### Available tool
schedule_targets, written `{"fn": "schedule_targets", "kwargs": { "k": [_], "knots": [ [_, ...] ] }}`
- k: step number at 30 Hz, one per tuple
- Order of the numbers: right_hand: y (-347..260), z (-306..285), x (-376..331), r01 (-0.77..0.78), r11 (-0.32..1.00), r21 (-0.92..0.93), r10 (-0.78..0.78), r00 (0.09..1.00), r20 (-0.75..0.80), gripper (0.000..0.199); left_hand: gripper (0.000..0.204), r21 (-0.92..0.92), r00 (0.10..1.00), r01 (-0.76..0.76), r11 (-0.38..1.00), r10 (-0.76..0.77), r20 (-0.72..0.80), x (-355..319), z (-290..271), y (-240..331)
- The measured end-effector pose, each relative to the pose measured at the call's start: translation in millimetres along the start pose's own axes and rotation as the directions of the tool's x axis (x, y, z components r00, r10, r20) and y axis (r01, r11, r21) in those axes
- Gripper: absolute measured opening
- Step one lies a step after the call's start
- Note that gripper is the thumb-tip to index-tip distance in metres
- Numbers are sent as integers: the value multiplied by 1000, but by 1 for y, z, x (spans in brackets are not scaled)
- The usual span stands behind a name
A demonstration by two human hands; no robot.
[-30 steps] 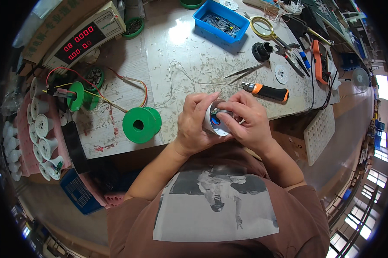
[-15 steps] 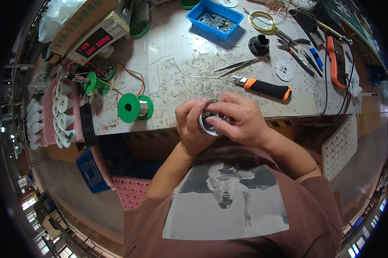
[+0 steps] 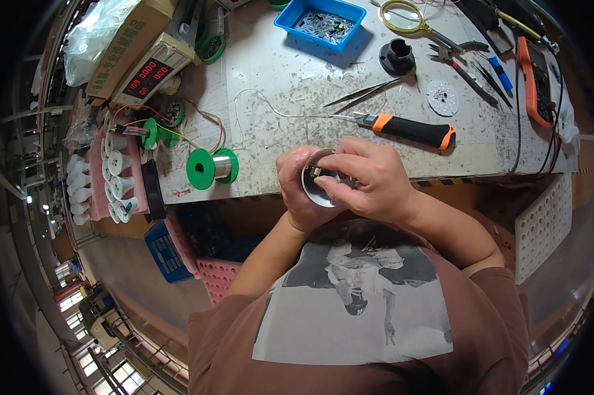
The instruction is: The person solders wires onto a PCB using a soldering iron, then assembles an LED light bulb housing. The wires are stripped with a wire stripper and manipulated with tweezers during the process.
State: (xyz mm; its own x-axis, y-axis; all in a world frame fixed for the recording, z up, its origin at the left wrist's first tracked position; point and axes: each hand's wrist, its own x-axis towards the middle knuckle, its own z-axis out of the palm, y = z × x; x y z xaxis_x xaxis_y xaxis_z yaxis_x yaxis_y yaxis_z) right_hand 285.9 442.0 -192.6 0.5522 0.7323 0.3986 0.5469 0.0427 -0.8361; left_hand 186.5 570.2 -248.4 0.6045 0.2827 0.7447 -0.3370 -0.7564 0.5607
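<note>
Both hands meet at the workbench's near edge, in front of my chest. My left hand (image 3: 295, 187) cups a small round silver lamp housing (image 3: 315, 186) from the left and below. My right hand (image 3: 370, 179) covers its right side, with thumb and fingertips pinched on a small part inside the housing's open mouth. Most of the housing is hidden by my fingers.
On the grey workbench (image 3: 277, 72) lie an orange-and-black handled tool (image 3: 409, 130), tweezers (image 3: 364, 93), a green solder spool (image 3: 211, 167), a blue parts bin (image 3: 320, 21), a round white LED board (image 3: 442, 97), a magnifier (image 3: 409, 16), a black cap (image 3: 397, 56) and a red-digit meter (image 3: 153, 72). White lamp shells (image 3: 116, 178) sit at left.
The view has shifted, so the bench sits higher in the frame. Both hands stay closed on the round housing; my right fingers have turned over its open mouth.
</note>
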Motion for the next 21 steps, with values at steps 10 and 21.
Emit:
{"fn": "schedule_targets", "kwargs": {
  "k": [10,21],
  "knots": [
    [1,3,7,-8,997,-80,12,999,44,17,79,91,994,54,994,-63,92,-1,-7,-7],
    [45,-19,-3,-258,890,376,180,957,229,18,67,-197,734,618,761,-467,493,15,-41,3]
  ]
}}
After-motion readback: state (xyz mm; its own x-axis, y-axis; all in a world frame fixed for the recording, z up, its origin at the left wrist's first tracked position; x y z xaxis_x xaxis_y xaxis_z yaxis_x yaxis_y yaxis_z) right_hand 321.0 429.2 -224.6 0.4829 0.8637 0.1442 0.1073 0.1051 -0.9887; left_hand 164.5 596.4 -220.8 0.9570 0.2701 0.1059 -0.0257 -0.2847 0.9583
